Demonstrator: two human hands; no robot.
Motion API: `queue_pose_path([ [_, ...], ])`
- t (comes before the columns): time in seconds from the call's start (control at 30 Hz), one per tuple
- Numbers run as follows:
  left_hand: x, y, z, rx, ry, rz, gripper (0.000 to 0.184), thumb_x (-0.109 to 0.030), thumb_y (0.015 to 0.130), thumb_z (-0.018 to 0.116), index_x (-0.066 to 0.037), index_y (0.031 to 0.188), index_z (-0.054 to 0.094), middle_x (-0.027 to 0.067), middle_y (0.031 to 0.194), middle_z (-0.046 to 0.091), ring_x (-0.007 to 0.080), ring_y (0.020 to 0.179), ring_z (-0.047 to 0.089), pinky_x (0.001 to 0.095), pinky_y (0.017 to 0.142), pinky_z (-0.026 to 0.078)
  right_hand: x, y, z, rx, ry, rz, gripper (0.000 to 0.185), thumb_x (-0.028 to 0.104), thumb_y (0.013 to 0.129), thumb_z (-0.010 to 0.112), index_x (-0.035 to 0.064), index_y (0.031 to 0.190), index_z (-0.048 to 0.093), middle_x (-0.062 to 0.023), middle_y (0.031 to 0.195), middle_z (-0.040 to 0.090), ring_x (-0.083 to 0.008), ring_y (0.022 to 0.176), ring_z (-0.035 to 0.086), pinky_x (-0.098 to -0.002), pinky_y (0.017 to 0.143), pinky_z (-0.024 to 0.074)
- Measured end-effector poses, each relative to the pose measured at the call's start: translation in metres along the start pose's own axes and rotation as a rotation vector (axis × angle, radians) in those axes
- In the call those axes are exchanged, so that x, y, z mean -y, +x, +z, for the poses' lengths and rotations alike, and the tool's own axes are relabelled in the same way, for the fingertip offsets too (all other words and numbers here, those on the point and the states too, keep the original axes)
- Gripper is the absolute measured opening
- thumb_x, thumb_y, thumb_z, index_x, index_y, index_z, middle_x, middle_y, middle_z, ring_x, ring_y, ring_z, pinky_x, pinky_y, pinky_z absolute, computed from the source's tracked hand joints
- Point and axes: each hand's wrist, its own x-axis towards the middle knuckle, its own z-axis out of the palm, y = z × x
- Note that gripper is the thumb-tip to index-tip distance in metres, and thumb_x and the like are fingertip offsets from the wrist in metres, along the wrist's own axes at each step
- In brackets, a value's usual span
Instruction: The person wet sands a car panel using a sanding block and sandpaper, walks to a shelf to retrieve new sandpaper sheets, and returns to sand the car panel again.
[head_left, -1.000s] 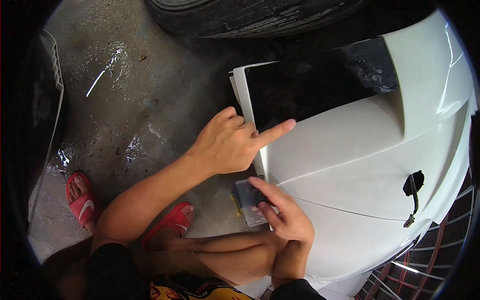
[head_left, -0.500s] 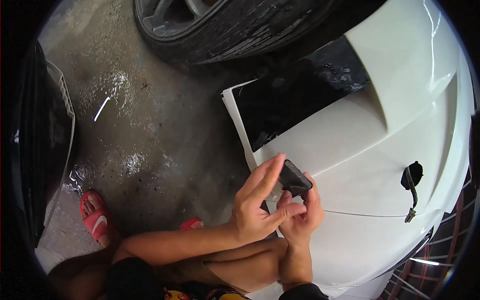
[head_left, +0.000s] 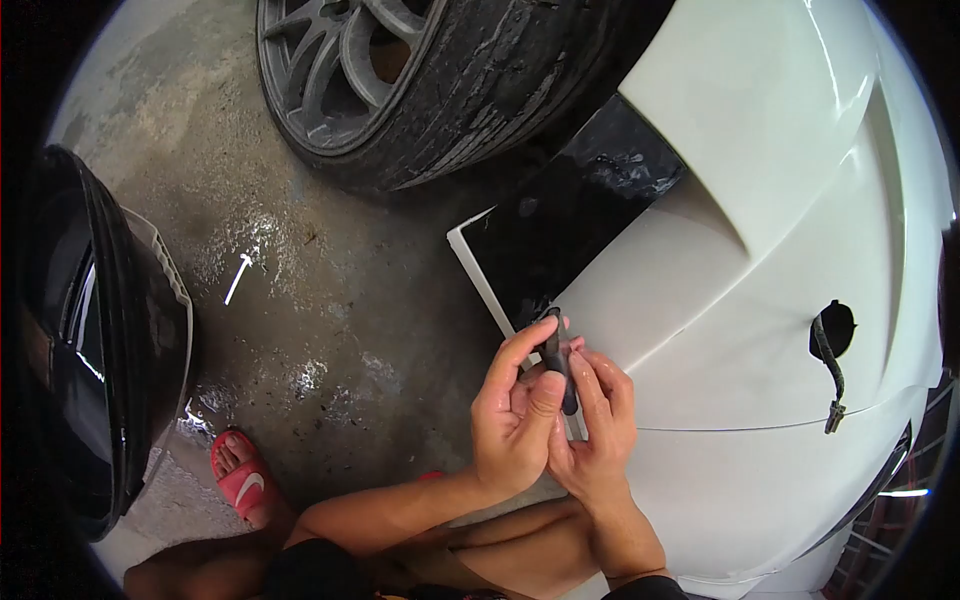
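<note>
The body panel (head_left: 720,350) looks glossy; the floor (head_left: 320,270), perhaps concrete, looks rough.

the left hand (head_left: 515,425), which had pointed a finger over the edge of the white bumper (head_left: 800,190) a second earlier, had drawn back and joined the right hand (head_left: 600,415) at a dark block (head_left: 562,378). the block, first held in the right hand alone and then seen with its broad face showing, was turned nearly edge-on between the fingers of both. the camera's view had shifted as well, bringing in more of the spoked wheel (head_left: 340,85) and the black container (head_left: 150,310), while the right sandal (head_left: 431,475) had nearly vanished behind the left forearm (head_left: 390,515).
</note>
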Motion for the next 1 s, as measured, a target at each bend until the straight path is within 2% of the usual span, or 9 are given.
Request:
queue_pose_path([
  [0.07,0.001,0.000,-0.006,0.028,-0.023,-0.040,0.048,-0.011,0.108,0.050,0.002,0.151,0.034,0.0244,0.151,0.043,0.0292,0.133,0.055,0.0412,0.114,0.043,0.003,-0.002,0.000,0.045,0.099,0.082,0.055,0.009,0.079,0.081,0.0010,0.131,0.065,-0.0219,0.129,0.058,-0.0328,0.097,0.066,-0.0388,0.079,0.0574],
  [0.17,0.003,0.002,-0.012,0.039,-0.128,-0.033,0.050,-0.013,0.107,0.054,0.002,0.150,0.033,0.0263,0.150,0.043,0.0340,0.135,0.053,0.0445,0.115,0.043,0.005,-0.003,-0.001,0.065,0.162,0.136,0.058,0.010,0.078,0.082,0.0026,0.133,0.065,-0.0224,0.131,0.056,-0.0337,0.101,0.064,-0.0391,0.080,0.0569],
  [0.27,0.002,0.008,-0.012,0.102,-0.020,0.082,0.053,-0.016,0.105,0.059,0.000,0.148,0.034,0.0284,0.149,0.044,0.0389,0.135,0.053,0.0486,0.114,0.044,0.006,-0.002,-0.005,0.068,0.186,0.135,0.060,0.010,0.076,0.083,0.0037,0.133,0.065,-0.0225,0.131,0.056,-0.0337,0.104,0.063,-0.0379,0.079,0.0558],
  [0.37,0.005,0.012,-0.023,0.176,-0.059,0.067,0.053,-0.017,0.104,0.062,-0.004,0.148,0.036,0.0290,0.150,0.043,0.0409,0.134,0.054,0.0513,0.112,0.045,0.006,-0.001,-0.005,0.056,0.218,0.139,0.064,0.013,0.074,0.086,0.0040,0.134,0.065,-0.0211,0.130,0.057,-0.0326,0.104,0.062,-0.0367,0.078,0.0538],
  [0.5,0.004,0.015,-0.027,0.168,-0.066,0.050,0.054,-0.019,0.103,0.064,-0.008,0.148,0.038,0.0276,0.151,0.043,0.0425,0.133,0.054,0.0536,0.111,0.047,0.004,0.004,-0.006,0.029,0.333,0.173,0.066,0.020,0.075,0.088,0.0018,0.134,0.065,-0.0184,0.129,0.058,-0.0296,0.101,0.061,-0.0356,0.080,0.0527],
  [0.63,-0.004,0.017,-0.027,0.173,-0.109,-0.021,0.054,-0.020,0.101,0.067,-0.012,0.148,0.040,0.0242,0.152,0.045,0.0434,0.136,0.051,0.0560,0.114,0.043,0.002,0.005,-0.008,-0.013,0.431,0.214,0.061,0.023,0.079,0.088,-0.0002,0.130,0.066,-0.0182,0.126,0.060,-0.0283,0.101,0.063,-0.0360,0.081,0.0536],
  [0.77,-0.003,0.019,-0.030,0.197,-0.181,-0.022,0.071,-0.027,0.097,0.073,-0.015,0.153,0.032,0.0251,0.153,0.043,0.0442,0.140,0.046,0.0581,0.117,0.038,0.004,0.005,-0.006,-0.080,0.446,0.202,0.059,0.024,0.077,0.089,-0.0016,0.126,0.068,-0.0185,0.124,0.061,-0.0293,0.102,0.065,-0.0366,0.083,0.0557],
  [0.87,-0.016,0.022,-0.013,0.174,-0.219,-0.101,0.085,-0.035,0.094,0.076,-0.017,0.158,0.023,0.0279,0.152,0.043,0.0438,0.141,0.045,0.0583,0.118,0.036,0.006,0.007,-0.008,-0.104,0.455,0.210,0.059,0.023,0.075,0.090,-0.0025,0.123,0.069,-0.0185,0.123,0.061,-0.0300,0.102,0.066,-0.0370,0.085,0.0568],
  [1.0,-0.009,0.020,-0.023,0.170,-0.210,-0.169,0.094,-0.040,0.091,0.078,-0.020,0.161,0.017,0.0304,0.153,0.042,0.0436,0.142,0.045,0.0571,0.119,0.035,0.009,0.007,-0.005,-0.152,0.471,0.230,0.060,0.020,0.072,0.092,-0.0026,0.122,0.068,-0.0182,0.120,0.061,-0.0309,0.103,0.067,-0.0376,0.086,0.0573],
])
